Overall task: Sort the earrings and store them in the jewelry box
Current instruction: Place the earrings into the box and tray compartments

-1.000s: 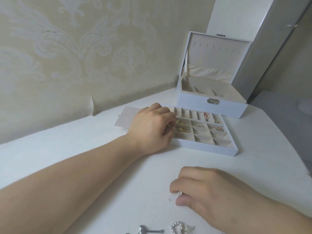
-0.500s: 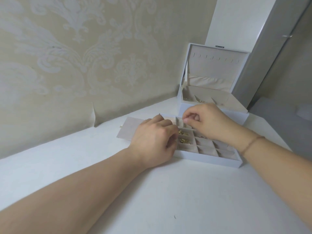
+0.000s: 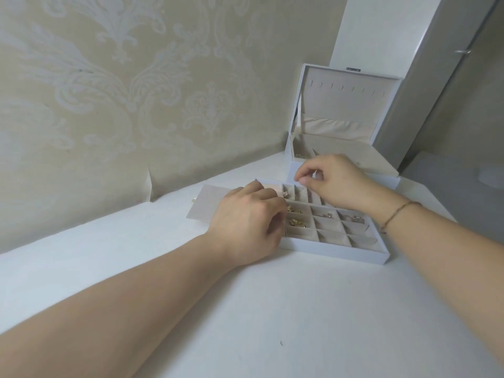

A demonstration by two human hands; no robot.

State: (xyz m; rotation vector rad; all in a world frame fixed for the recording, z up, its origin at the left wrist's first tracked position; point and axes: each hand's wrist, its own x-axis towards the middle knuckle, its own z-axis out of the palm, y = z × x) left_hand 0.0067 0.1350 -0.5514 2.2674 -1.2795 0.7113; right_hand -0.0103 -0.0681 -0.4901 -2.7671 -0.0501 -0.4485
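A white divided tray (image 3: 338,252) lies on the white table, with gold earrings (image 3: 297,222) in its left cells and silver earrings (image 3: 327,214) further right. My left hand (image 3: 245,222) rests curled on the tray's left edge, fingers at the rim. My right hand (image 3: 332,181) hovers over the tray's narrow back slots, thumb and forefinger pinched together; what they hold is too small to see. A small earring (image 3: 285,194) sits in a back slot. Behind stands the open white jewelry box (image 3: 341,126).
A beige flat insert (image 3: 207,203) lies left of the tray against the patterned wall. A grey cabinet (image 3: 436,77) rises at the right, behind the box. The table edge falls away at the far right.
My right hand left the near table, where it pinched a small earring, and reached over the tray's back slots. The left hand stayed on the tray's edge. The view tilted up.
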